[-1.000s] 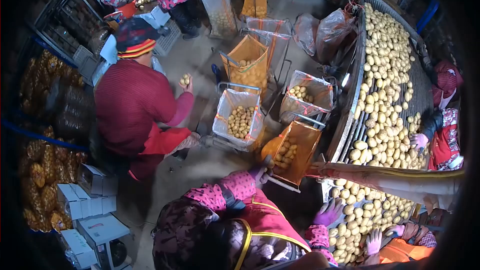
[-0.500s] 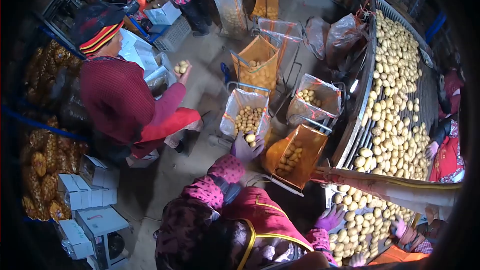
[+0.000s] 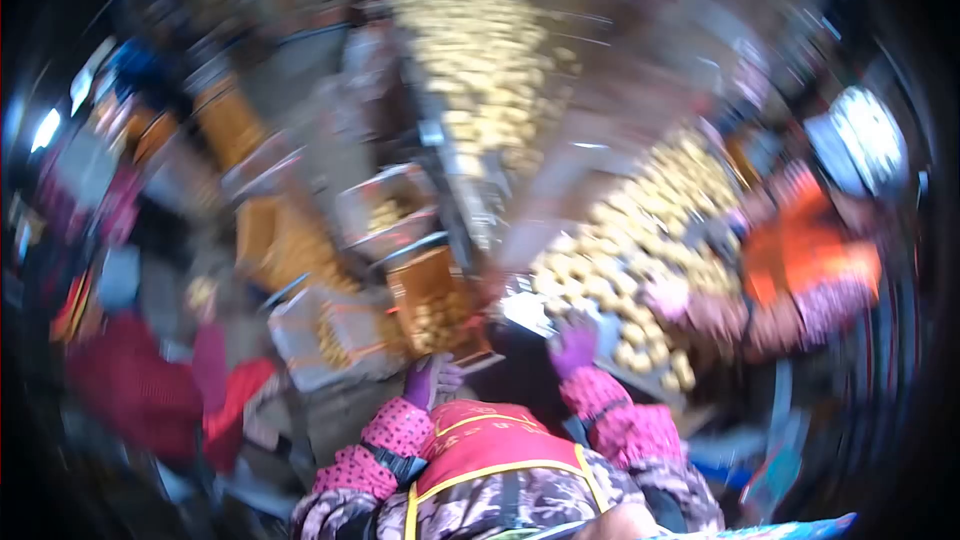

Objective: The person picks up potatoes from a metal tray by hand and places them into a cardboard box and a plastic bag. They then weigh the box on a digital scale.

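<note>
The purple-gloved left hand (image 3: pixel 432 381), grip too blurred to tell, is near an orange mesh bag (image 3: pixel 418 285); the purple-gloved right hand (image 3: pixel 573 344), open, is beside pale-yellow rounded potatoes (image 3: pixel 640 285).

I see the far potatoes (image 3: pixel 475 50) only as smears, the worker at right (image 3: pixel 810 240) is blurred, and darkness cuts the outer edges.
</note>
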The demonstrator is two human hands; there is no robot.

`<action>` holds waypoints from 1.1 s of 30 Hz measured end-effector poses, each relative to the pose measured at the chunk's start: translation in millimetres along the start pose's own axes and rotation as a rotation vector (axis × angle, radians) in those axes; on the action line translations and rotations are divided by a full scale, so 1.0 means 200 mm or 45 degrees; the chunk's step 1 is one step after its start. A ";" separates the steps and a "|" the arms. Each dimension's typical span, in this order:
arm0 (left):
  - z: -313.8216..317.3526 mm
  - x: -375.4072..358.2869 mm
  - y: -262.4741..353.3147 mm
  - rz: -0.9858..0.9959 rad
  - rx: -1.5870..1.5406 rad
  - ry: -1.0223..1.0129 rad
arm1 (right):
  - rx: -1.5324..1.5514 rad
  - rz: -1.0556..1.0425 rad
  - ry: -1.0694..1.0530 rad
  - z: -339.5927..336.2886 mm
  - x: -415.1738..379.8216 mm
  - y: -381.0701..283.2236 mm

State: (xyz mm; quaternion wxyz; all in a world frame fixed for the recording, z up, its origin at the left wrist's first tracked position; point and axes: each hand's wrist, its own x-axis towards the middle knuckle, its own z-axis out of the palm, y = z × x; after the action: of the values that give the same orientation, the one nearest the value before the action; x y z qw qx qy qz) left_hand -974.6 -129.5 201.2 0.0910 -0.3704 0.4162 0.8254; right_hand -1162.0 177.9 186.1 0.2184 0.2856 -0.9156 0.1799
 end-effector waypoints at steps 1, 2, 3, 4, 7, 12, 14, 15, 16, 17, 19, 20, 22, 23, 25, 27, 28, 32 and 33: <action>0.05 0.07 -0.02 -0.062 0.032 -0.143 | 0.127 0.112 -0.053 -0.09 0.04 -0.04; 0.15 0.12 -0.03 -0.060 0.176 -0.237 | 0.083 0.177 -0.057 -0.13 0.03 -0.07; 0.23 0.16 -0.05 -0.052 0.300 -0.308 | 0.065 0.226 -0.077 -0.14 0.01 -0.07; 0.29 0.18 -0.08 -0.032 0.405 -0.362 | 0.039 0.284 -0.142 -0.16 -0.03 -0.06; 0.55 0.22 -0.15 0.093 0.571 -0.404 | 0.039 0.378 -0.384 -0.26 -0.20 -0.01; 0.86 0.19 -0.16 0.890 1.393 -0.527 | 0.015 0.419 -0.322 -0.53 -0.54 0.25; 0.95 0.25 -0.19 1.274 1.597 -0.534 | -0.021 0.494 -0.392 -0.66 -0.57 0.39; 0.99 0.27 -0.20 1.468 1.693 -0.543 | -0.021 0.556 -0.480 -0.77 -0.55 0.47; 1.04 0.29 -0.19 1.427 1.732 -0.579 | -0.058 0.486 -0.230 -0.76 -0.63 0.60; 1.09 0.32 -0.18 1.492 1.803 -0.529 | -0.051 0.598 -0.277 -0.82 -0.62 0.68; 1.19 0.39 -0.17 1.619 1.935 -0.425 | -0.041 0.822 -0.376 -0.96 -0.54 0.81; 1.21 0.44 -0.18 1.531 2.022 -0.400 | -0.098 0.824 -0.264 -0.93 -0.55 0.86; 1.29 0.48 -0.17 1.441 2.140 -0.350 | -0.228 0.833 -0.042 -0.85 -0.61 0.97; 1.34 0.49 -0.18 1.395 2.195 -0.341 | -0.162 0.890 0.115 -0.78 -0.63 0.96; 1.41 0.49 -0.21 1.420 2.334 -0.313 | 0.147 0.786 0.313 -0.73 -0.51 0.83; 1.48 0.45 -0.19 1.406 2.429 -0.330 | 0.161 0.907 -0.350 -0.65 -0.31 0.64; 1.48 0.49 -0.21 1.353 2.461 -0.334 | 0.355 0.485 -0.089 -0.76 -0.22 0.62; 1.54 0.51 -0.22 1.379 2.526 -0.376 | 0.322 0.277 -0.424 -0.61 -0.27 0.89; 1.58 0.50 -0.21 1.364 2.541 -0.409 | 0.385 0.333 -0.389 -0.61 -0.28 1.02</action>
State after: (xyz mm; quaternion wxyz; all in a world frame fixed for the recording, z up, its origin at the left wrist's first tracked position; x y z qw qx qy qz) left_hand -1195.4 119.7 226.1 0.0332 0.2017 0.9740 0.0973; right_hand -1206.6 416.3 217.6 0.0069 0.2179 -0.9298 0.2964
